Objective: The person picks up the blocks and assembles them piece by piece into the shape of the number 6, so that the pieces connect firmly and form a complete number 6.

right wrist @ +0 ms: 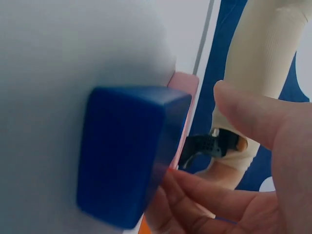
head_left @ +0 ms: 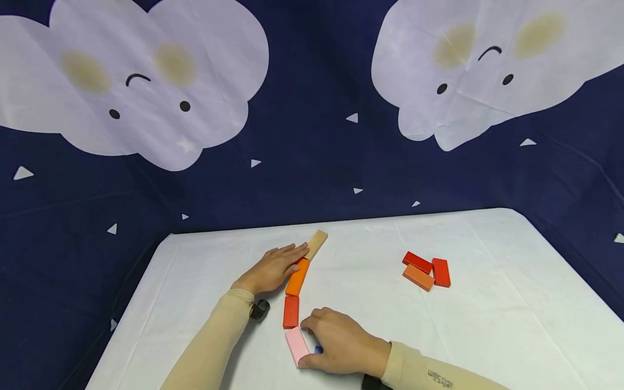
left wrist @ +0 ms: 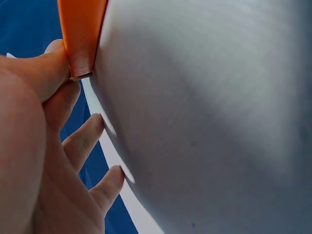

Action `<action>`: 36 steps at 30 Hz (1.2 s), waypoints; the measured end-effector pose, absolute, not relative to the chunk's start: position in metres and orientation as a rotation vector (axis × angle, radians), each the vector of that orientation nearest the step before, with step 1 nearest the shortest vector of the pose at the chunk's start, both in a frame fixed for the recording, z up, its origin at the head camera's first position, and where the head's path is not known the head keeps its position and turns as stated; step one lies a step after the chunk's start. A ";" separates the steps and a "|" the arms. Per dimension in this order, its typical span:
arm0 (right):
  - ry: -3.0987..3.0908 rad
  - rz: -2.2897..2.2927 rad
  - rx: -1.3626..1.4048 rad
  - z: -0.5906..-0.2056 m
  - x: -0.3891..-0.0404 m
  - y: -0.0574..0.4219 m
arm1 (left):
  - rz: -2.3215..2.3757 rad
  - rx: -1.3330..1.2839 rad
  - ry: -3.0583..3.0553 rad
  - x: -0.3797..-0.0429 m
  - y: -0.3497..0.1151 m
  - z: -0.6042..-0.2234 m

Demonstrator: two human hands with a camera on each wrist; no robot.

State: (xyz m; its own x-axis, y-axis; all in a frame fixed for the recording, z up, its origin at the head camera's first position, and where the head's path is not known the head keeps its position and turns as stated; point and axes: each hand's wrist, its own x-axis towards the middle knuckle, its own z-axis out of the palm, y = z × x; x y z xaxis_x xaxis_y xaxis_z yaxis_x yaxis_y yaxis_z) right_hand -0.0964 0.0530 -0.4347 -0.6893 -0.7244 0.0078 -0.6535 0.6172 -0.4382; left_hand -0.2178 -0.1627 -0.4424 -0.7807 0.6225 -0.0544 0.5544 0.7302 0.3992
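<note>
Pink block [head_left: 296,346] lying slanted, blue block [head_left: 318,350] just right of it, bright orange block [head_left: 298,279] and pale wooden block [head_left: 318,244] beyond it.

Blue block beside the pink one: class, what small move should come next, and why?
The right hand should probably slide the blue block to the near end of the pink block: the curved row stops there, while blue sits beside pink, out of line, partly hidden by that hand.
</note>
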 end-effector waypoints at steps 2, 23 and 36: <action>2.696 -0.596 -1.137 -0.436 -0.095 0.049 | 0.546 0.949 2.751 -0.218 -0.163 -0.442; 2.686 -0.596 -1.125 -0.440 -0.096 0.047 | 0.554 0.912 2.747 -0.218 -0.163 -0.442; 2.642 -0.830 -0.973 -0.427 -0.104 0.082 | 0.542 0.925 2.751 -0.217 -0.162 -0.442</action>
